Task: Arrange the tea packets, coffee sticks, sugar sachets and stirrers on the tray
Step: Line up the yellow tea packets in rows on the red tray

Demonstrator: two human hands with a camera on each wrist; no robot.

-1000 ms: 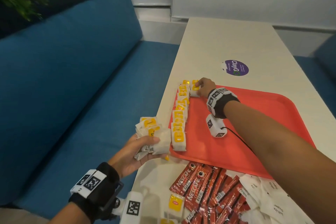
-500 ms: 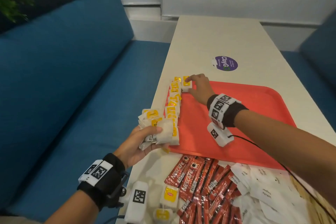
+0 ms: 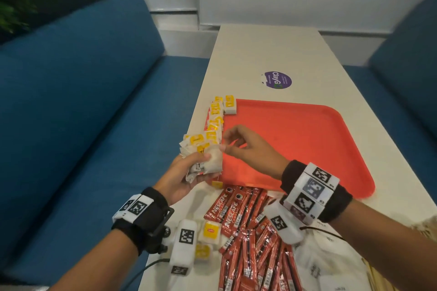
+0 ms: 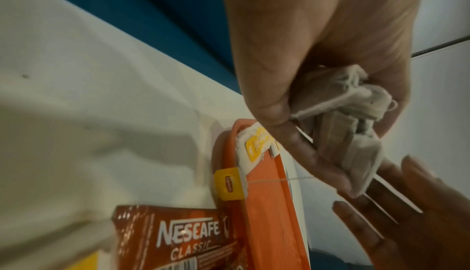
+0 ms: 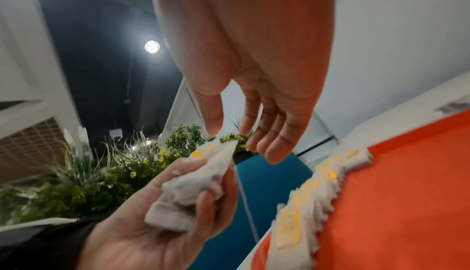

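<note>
The left hand point(image 3: 179, 179) grips a bunch of white tea packets with yellow tags point(image 3: 201, 153) at the flat red plastic tray's point(image 3: 307, 144) 8 o'clock corner. The right hand point(image 3: 250, 149) reaches for the bunch with loose, bent fingers and holds nothing. A row of tea packets point(image 3: 216, 120), too bunched to count, lines the tray's 9 o'clock edge. Red coffee sticks point(image 3: 248, 238), too many to count, and white sugar sachets point(image 3: 331, 264) lie on the white table point(image 3: 260, 54) at the tray's 6 o'clock side.
</note>
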